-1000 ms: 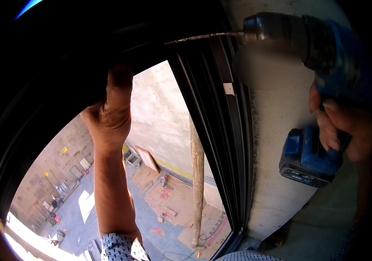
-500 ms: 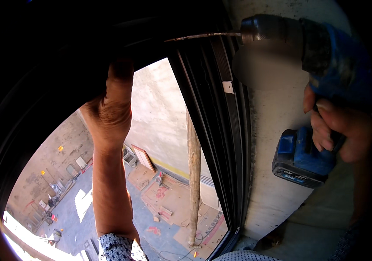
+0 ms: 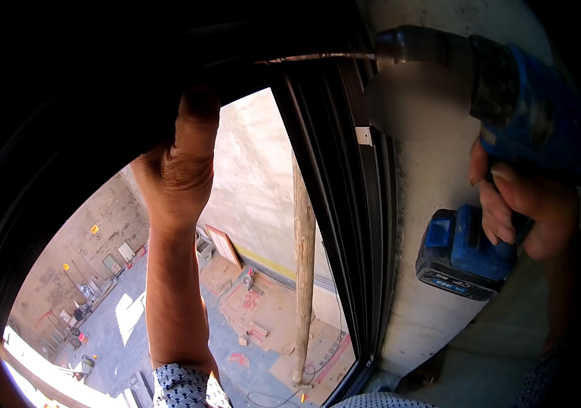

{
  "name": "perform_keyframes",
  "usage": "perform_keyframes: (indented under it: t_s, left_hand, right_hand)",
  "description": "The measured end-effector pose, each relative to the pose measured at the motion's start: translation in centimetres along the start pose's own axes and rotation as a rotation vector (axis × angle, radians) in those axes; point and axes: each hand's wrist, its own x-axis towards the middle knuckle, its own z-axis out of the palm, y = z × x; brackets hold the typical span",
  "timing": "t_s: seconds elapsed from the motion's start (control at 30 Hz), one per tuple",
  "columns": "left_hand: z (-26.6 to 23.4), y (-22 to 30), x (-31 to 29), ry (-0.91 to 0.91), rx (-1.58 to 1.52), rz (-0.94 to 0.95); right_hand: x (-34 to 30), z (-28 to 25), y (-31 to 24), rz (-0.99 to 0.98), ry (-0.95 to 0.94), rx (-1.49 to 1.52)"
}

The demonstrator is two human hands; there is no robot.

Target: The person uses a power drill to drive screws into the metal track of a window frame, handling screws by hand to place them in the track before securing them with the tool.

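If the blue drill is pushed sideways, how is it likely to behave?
The drill probably feels bottom-heavy, given its thick battery pack. Its thin bit might flex or snap under side force, while the hard-looking casing should stay stiff.

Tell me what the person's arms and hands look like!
Both the left hand and the right hand are bare, with no gloves. The left sleeve is pale with little dark marks and leaves much of the left forearm uncovered; no watch shows there. The right sleeve is in shadow, so its colours are hard to tell.

The drill [image 3: 511, 88] (blue) has edged nearer the frame [image 3: 345, 190].
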Motion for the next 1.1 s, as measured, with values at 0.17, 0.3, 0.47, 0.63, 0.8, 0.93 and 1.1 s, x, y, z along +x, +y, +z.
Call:
perform_keyframes:
  t_s: [0.17, 0.3, 0.47, 0.63, 0.8, 0.93, 1.1]
  left_hand:
    - [0.2, 0.3, 0.4, 0.047, 0.016, 0.059]
    - [0.4, 0.0, 0.3, 0.055, -0.009, 0.076]
    - [0.1, 0.5, 0.3, 0.028, 0.006, 0.017]
    - [-0.2, 0.2, 0.4, 0.063, 0.070, 0.065]
    - [1.7, 0.1, 0.7, 0.147, 0.003, 0.099]
    - [0.6, 0.1, -0.1, 0.047, 0.005, 0.056]
    - [1.1, 0.5, 0.8, 0.114, -0.004, 0.069]
  right_hand:
    - [-0.6, 0.3, -0.9, 0.008, 0.097, -0.101]
    - [-0.7, 0.1, -1.6, 0.056, 0.136, -0.063]
    - [-1.1, -0.5, -1.4, 0.107, 0.154, 0.017]
    - [0.0, 0.5, -3.0, 0.152, 0.074, -0.066]
    - [-1.8, 0.0, -5.4, 0.154, 0.128, -0.125]
    - [0.4, 0.0, -1.7, 0.164, 0.067, -0.033]
    - [-0.9, 0.7, -4.5, 0.142, 0.176, -0.123]
